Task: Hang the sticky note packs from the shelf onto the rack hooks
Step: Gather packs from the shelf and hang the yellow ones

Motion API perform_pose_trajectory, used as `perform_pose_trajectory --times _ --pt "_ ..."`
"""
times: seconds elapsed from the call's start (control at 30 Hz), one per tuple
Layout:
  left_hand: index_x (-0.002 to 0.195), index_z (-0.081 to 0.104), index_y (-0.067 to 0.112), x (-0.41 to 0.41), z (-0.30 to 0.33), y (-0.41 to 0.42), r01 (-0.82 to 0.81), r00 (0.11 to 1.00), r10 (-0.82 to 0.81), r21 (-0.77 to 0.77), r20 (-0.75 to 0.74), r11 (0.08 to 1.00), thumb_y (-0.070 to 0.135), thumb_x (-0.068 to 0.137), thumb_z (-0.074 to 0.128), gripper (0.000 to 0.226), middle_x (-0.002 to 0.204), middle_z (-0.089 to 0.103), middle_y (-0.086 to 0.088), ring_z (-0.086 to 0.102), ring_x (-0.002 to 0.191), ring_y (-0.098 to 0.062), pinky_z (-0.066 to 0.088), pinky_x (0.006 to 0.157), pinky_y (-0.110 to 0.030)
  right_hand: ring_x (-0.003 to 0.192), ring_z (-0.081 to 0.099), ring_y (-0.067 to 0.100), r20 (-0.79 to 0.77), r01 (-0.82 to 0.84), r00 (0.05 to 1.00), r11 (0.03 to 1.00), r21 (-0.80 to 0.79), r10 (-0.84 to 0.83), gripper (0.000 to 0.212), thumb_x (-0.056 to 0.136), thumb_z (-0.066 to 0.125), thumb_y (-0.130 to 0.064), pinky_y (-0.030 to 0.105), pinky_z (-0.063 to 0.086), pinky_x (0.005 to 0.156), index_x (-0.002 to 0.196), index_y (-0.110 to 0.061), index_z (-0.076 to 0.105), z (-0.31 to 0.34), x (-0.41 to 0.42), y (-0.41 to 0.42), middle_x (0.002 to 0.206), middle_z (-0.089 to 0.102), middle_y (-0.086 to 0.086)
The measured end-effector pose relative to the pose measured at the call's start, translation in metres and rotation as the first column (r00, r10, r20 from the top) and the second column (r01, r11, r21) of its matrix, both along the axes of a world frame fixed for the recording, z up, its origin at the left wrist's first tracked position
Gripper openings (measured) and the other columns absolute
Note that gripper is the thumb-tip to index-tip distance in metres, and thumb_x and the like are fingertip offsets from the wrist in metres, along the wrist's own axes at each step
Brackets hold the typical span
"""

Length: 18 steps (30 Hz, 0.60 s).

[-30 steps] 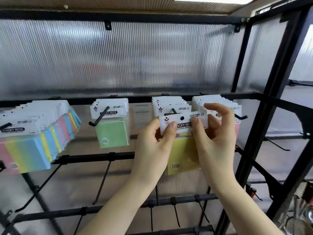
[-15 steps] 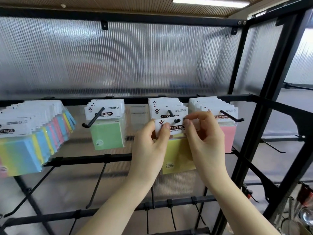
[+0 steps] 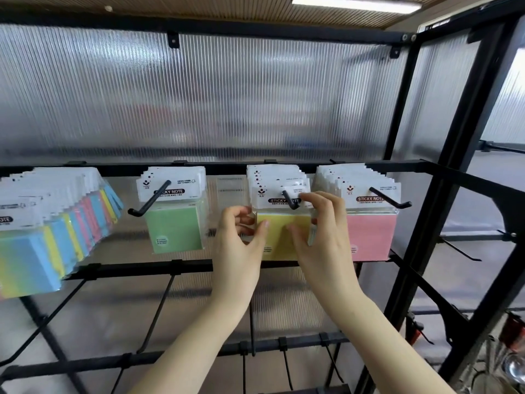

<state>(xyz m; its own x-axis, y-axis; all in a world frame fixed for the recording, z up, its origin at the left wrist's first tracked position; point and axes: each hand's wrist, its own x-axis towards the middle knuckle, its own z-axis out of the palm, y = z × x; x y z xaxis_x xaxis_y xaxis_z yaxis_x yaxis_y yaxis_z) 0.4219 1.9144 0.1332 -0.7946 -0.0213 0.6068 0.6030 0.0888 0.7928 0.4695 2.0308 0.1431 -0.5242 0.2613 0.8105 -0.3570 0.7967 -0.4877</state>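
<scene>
The left hand (image 3: 241,240) is raised at the left edge of the front yellow pack (image 3: 284,231), its fingers curled, its thumb lying across the pack's yellow face and the other fingertips tucked in at the pack's left side — it pinches that edge; the right hand (image 3: 321,234) mirrors it on the right, thumb laid on the yellow face, index finger arched up over the white header card near the hook, the remaining fingers wrapped round the pack's right edge. Both hands thus grip the same pack, one at each side.

That yellow pack hangs on the third hook (image 3: 289,199), the black peg passing through the hole in its header and its upturned tip showing in front of the words STICKY NOTE; behind it a row of like packs fills the same hook back to the black rail (image 3: 227,169).

Just to the right, touching or nearly touching the right hand, hangs a row of pink packs (image 3: 369,237) on their own hook (image 3: 392,200); to the left, apart from the left hand, a few green packs (image 3: 176,231) hang on a longer-looking peg (image 3: 150,203); further left still, a crowded row of mixed blue, yellow and pink packs (image 3: 42,240) fans out toward the camera.

Below run two more black rails with bare pegs (image 3: 159,311) slanting down; behind everything stands a ribbed translucent panel (image 3: 199,95), and black uprights (image 3: 412,194) frame the rack on the right.
</scene>
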Motion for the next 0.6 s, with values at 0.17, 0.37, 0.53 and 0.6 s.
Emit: perform_pose_trajectory --times 0.17,0.37,0.53,0.6 --pt "0.091 0.048 0.032 -0.007 -0.004 0.001 -0.02 1.0 0.02 -0.015 0.004 1.0 0.021 0.086 0.067 0.022 0.084 0.057 0.011 0.055 0.073 0.004 0.044 0.066 -0.009 0.118 0.032 0.002 -0.009 0.004 1.0 1.0 -0.001 -0.004 0.053 0.082 0.064 0.007 0.022 0.037 0.101 0.129 -0.008 0.047 -0.006 -0.01 -0.001 0.128 0.035 -0.003" --pt "0.089 0.05 0.035 -0.007 -0.008 -0.001 -0.038 0.998 0.037 0.012 0.059 0.999 0.027 0.086 0.066 0.018 0.081 0.058 0.011 0.055 0.07 0.009 0.042 0.064 -0.006 0.126 0.034 0.019 0.055 0.008 0.998 0.997 0.076 -0.012 0.065 0.076 0.054 0.019 0.003 0.018 0.104 0.135 -0.004 0.042 -0.011 -0.006 -0.002 0.135 0.037 0.009" --pt "0.106 0.059 0.016 -0.002 -0.017 -0.005 -0.052 0.992 0.054 -0.02 0.11 0.998 0.026 0.089 0.064 0.02 0.09 0.063 0.008 0.06 0.079 0.007 0.044 0.072 -0.007 0.12 0.044 0.024 0.079 -0.082 0.994 0.994 0.074 0.076 0.064 0.079 0.051 0.018 0.03 0.039 0.104 0.139 -0.001 0.038 -0.017 0.011 0.004 0.132 0.037 0.01" --pt "0.114 0.059 0.011 -0.001 -0.021 -0.011 -0.045 0.988 0.058 -0.092 0.142 0.995 0.025 0.09 0.063 0.028 0.099 0.065 0.005 0.061 0.09 -0.003 0.047 0.082 -0.014 0.111 0.048 0.015 0.065 -0.111 0.992 0.994 0.01 0.11 0.055 0.083 0.052 0.015 0.024 0.043 0.097 0.135 0.0 0.038 -0.024 0.018 0.006 0.126 0.038 0.007"
